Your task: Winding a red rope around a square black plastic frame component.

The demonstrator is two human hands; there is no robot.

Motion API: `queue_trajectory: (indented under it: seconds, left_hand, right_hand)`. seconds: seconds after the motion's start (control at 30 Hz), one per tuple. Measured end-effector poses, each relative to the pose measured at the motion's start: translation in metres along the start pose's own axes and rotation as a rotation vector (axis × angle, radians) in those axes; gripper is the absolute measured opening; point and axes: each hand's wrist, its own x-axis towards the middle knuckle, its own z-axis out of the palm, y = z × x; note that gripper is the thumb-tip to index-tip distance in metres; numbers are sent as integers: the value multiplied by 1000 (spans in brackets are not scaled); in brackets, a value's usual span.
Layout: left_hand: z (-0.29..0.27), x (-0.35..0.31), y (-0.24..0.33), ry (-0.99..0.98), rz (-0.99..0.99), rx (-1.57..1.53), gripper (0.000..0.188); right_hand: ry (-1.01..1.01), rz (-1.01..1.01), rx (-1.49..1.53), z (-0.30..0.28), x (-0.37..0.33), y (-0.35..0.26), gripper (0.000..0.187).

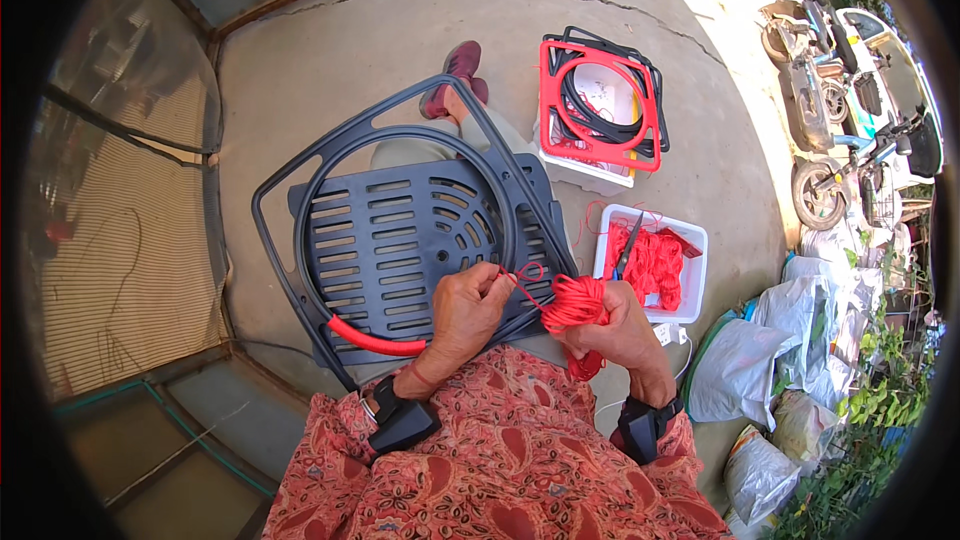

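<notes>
My right hand [622, 332] is closed around a bundle of red cord [574, 306], with part of it hanging below the fingers. A loose strand loops from the bundle over to my left hand [468, 304], whose thumb and forefinger pinch it. Under both hands lies a dark grey slotted plastic board [385, 202] across my lap. On it rests a black frame [268, 202] with a round black ring [312, 278] inside. A short stretch of the ring near my left hand is wrapped in red cord [372, 340].
Right of the board, a white bin [697, 292] holds red cord bundles and scissors [629, 245]. Beyond it, a red frame [652, 105] and black frames lie on a white box [585, 176]. Filled sacks [738, 365] and parked two-wheelers [822, 190] stand farther right; a mesh panel is at left.
</notes>
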Motion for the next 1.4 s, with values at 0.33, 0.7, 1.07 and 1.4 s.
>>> queue_trajectory:
  seconds: [0.33, 0.7, 1.07, 1.4]
  left_hand:
    - [-2, 0, 17, 27, -90, -138, 26]
    - [-6, -1, 20, -49, -100, -265, 15]
    - [-9, 2, 19, -48, -98, -340, 22]
    - [-9, 4, 19, -74, -119, -344, 19]
  right_hand:
    - [-256, -496, 625, -57, -78, 17, 36]
    - [407, -447, 939, -57, -88, 59, 9]
    - [554, -168, 945, -83, -78, 129, 5]
    - [777, 60, 596, -60, -48, 116, 20]
